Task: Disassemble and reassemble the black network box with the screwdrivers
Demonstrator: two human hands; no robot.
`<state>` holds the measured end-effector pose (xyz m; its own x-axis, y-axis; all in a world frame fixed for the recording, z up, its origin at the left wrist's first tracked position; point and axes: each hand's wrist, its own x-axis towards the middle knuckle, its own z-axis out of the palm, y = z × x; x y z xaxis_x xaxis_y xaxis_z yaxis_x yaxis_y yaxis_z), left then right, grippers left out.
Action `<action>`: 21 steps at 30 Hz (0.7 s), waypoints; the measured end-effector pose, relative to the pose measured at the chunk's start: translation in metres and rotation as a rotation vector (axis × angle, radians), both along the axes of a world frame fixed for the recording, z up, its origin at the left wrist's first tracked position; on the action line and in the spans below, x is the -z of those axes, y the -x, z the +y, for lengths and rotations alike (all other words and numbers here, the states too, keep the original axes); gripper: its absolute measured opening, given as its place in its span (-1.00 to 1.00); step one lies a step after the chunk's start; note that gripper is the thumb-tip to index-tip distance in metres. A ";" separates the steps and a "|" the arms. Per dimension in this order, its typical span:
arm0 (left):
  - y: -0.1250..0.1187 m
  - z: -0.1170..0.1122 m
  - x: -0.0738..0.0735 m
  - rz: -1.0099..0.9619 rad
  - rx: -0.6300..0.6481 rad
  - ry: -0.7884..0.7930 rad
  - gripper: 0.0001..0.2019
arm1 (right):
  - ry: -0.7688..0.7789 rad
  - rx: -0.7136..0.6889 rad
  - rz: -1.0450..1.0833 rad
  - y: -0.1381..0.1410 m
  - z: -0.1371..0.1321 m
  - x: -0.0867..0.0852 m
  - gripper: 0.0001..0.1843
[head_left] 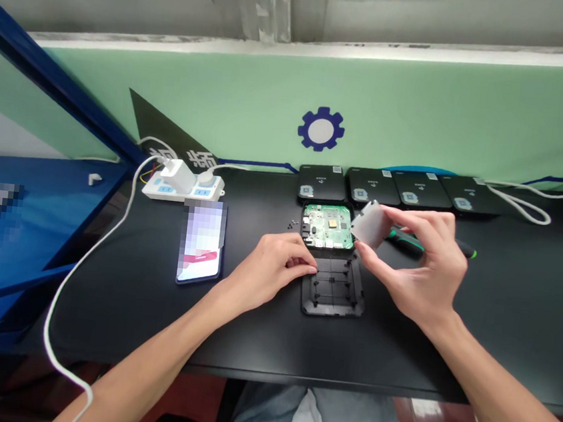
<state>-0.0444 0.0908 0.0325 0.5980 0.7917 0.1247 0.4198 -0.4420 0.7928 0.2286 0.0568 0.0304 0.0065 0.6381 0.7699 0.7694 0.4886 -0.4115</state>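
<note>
My right hand [424,259] grips a thin grey metal plate [370,226] between thumb and fingers, tilted just right of a green circuit board [327,226]. The board lies in an opened black box shell with its chips and ports showing. Below it is a black plastic cover [334,287], inner side up, with ribs and posts. My left hand [280,264] is closed, its fingertips pinched together at the cover's upper left edge. Whatever they may hold is hidden. Behind my right hand lies a black and green screwdriver [406,241], partly covered.
Several closed black boxes [322,183] line the back of the black table [247,342]. Small dark screws [293,225] lie left of the board. Further left are a phone [202,243] and a white power strip [183,188] with a plugged-in charger and a trailing white cable [58,301].
</note>
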 end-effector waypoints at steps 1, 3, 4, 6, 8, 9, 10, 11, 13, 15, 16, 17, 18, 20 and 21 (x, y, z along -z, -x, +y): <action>0.000 0.000 -0.001 -0.008 0.015 0.004 -0.83 | 0.008 0.004 0.020 0.000 0.000 0.000 -0.51; 0.001 0.001 -0.001 -0.021 0.039 0.006 -0.83 | 0.033 0.012 0.063 -0.001 0.000 -0.001 -0.54; 0.002 0.001 0.000 -0.029 0.050 -0.002 -0.83 | 0.047 0.018 0.085 -0.002 0.001 -0.001 -0.55; 0.002 0.002 0.003 -0.047 0.072 -0.031 -0.83 | 0.074 0.024 0.132 -0.004 0.002 0.000 -0.56; 0.003 0.003 0.004 -0.077 0.100 -0.064 -0.84 | 0.094 0.018 0.198 -0.007 0.003 0.002 -0.56; 0.003 0.003 0.004 -0.090 0.112 -0.073 -0.84 | 0.106 0.010 0.241 -0.008 0.004 0.004 -0.54; 0.003 0.003 0.003 -0.096 0.118 -0.074 -0.85 | 0.124 -0.004 0.290 -0.010 0.006 0.006 -0.53; 0.003 0.003 0.001 -0.093 0.119 -0.070 -0.86 | 0.149 -0.022 0.349 -0.011 0.007 0.008 -0.52; 0.003 0.002 -0.002 -0.073 0.109 -0.059 -0.86 | 0.216 -0.082 0.475 -0.013 0.011 0.011 -0.56; 0.003 0.001 -0.005 -0.052 0.099 -0.050 -0.86 | 0.295 -0.166 0.595 -0.016 0.015 0.013 -0.63; 0.003 0.001 -0.006 -0.048 0.097 -0.051 -0.86 | 0.341 -0.213 0.644 -0.018 0.017 0.013 -0.67; 0.003 0.001 -0.006 -0.045 0.098 -0.051 -0.86 | 0.399 -0.264 0.682 -0.020 0.018 0.013 -0.69; 0.003 0.001 -0.006 -0.041 0.099 -0.052 -0.87 | 0.462 -0.319 0.720 -0.022 0.020 0.011 -0.69; 0.004 0.002 -0.005 -0.033 0.099 -0.053 -0.88 | 0.592 -0.429 0.807 -0.023 0.021 0.007 -0.65; 0.004 0.002 -0.004 -0.029 0.098 -0.054 -0.90 | 0.643 -0.474 0.865 -0.022 0.020 0.004 -0.62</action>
